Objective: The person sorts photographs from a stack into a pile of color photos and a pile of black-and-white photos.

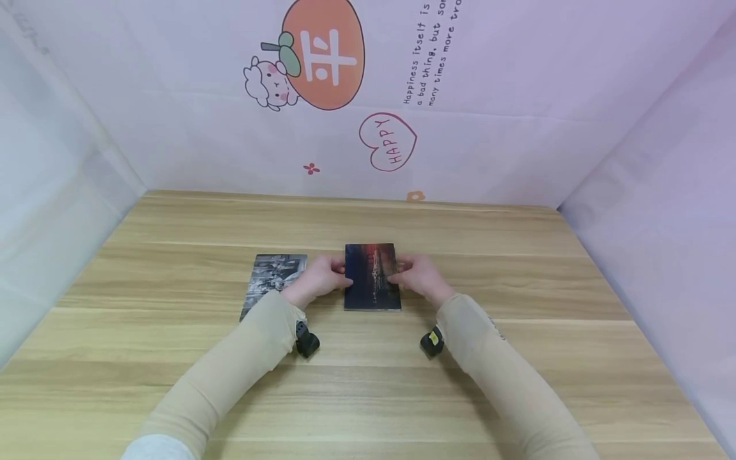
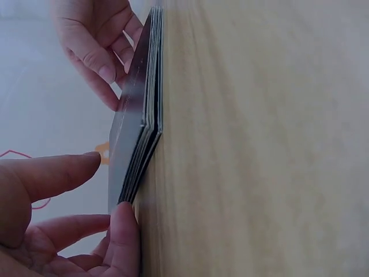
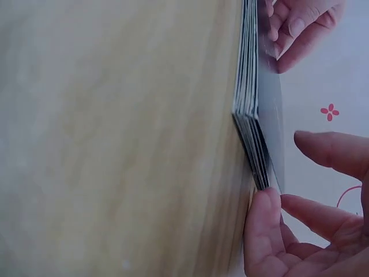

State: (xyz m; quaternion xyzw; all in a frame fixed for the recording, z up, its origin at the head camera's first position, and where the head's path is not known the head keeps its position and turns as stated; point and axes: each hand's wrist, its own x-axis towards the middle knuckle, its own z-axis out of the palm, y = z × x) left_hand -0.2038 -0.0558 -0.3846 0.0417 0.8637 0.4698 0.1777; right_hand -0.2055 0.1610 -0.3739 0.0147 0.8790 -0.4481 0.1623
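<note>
A neat stack of postcards (image 1: 370,281), the top one a dark night scene with red and gold lights, lies in the middle of the wooden table. My left hand (image 1: 317,278) touches its left side with the fingertips. On the opposite side my right hand (image 1: 424,278) does the same. Both wrist views show the layered edges of the stack (image 2: 134,109), with fingers low against it and each thumb held apart above the top card. Left of the stack, a black-and-white postcard (image 1: 266,278) lies partly hidden under my left forearm.
The wooden table (image 1: 368,396) runs back to a white printed backdrop (image 1: 489,153) with cartoon drawings and lettering. White side walls (image 1: 661,191) stand to the left and right.
</note>
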